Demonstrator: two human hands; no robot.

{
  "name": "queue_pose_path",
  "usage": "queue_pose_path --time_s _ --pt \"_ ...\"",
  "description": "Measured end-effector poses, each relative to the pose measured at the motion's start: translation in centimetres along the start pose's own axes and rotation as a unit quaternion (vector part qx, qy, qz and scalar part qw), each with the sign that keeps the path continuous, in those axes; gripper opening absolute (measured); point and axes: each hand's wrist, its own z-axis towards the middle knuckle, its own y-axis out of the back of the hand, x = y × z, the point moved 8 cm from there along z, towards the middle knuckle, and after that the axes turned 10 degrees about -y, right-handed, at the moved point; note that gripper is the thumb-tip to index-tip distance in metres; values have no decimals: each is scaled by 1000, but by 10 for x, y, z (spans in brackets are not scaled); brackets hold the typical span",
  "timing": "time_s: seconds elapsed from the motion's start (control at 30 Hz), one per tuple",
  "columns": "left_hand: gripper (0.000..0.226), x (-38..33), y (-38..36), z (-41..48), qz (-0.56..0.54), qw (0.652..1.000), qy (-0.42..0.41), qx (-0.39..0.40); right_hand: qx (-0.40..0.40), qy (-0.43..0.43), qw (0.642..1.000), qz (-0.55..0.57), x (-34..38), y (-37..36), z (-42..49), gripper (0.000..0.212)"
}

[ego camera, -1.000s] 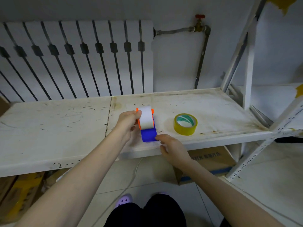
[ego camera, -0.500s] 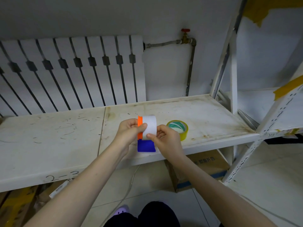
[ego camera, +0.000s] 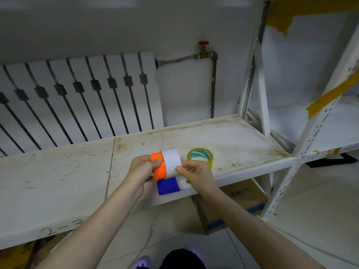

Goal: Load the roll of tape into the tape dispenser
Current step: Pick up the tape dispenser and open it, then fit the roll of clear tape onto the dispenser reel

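I hold the tape dispenser (ego camera: 160,169) above the front edge of the white shelf (ego camera: 58,181). It has an orange wheel part, a blue handle hanging below, and a white ring (ego camera: 172,162) sliding off its right side. My left hand (ego camera: 141,169) grips the orange part. My right hand (ego camera: 196,172) pinches the white ring's right edge. The yellow roll of tape (ego camera: 201,155) lies flat on the shelf just behind my right hand, partly hidden by it.
A white radiator (ego camera: 77,98) and a pipe with a red valve (ego camera: 204,43) stand behind the shelf. White rack uprights (ego camera: 258,74) rise on the right. A cardboard box (ego camera: 240,199) sits on the floor under the shelf.
My right hand came up from the shelf edge and took hold of the white ring. The dispenser lifted off the shelf and the ring has shifted right, baring the orange wheel.
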Motion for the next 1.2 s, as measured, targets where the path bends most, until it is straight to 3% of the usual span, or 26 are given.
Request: queue_pose_path --time_s 0.1,0.27,0.47,0.57,0.7,0.87,1.0,1.2 --pt "21 -2 15 8 10 999 -4 -52 -144 44 980 -130 0 33 -3 11" --pt "20 -6 16 20 22 999 -2 -49 -161 118 974 -108 19 59 4 14" --pt "14 2 -3 21 15 999 14 -25 -245 58 945 -210 -11 120 41 25" --pt "3 8 -8 20 3 999 25 -29 -245 -1 925 -292 -41 144 59 28" --pt "13 11 -15 16 -26 999 33 -29 -199 -98 906 -361 -76 155 73 33" --pt "12 20 -12 13 -39 998 39 -30 -172 -157 896 -378 -104 162 78 47" --pt "4 27 -7 14 -31 998 37 -26 -171 -127 911 -352 -98 151 77 61" --pt "18 30 -7 14 -6 999 32 -13 -108 44 929 -351 -50 74 68 35"
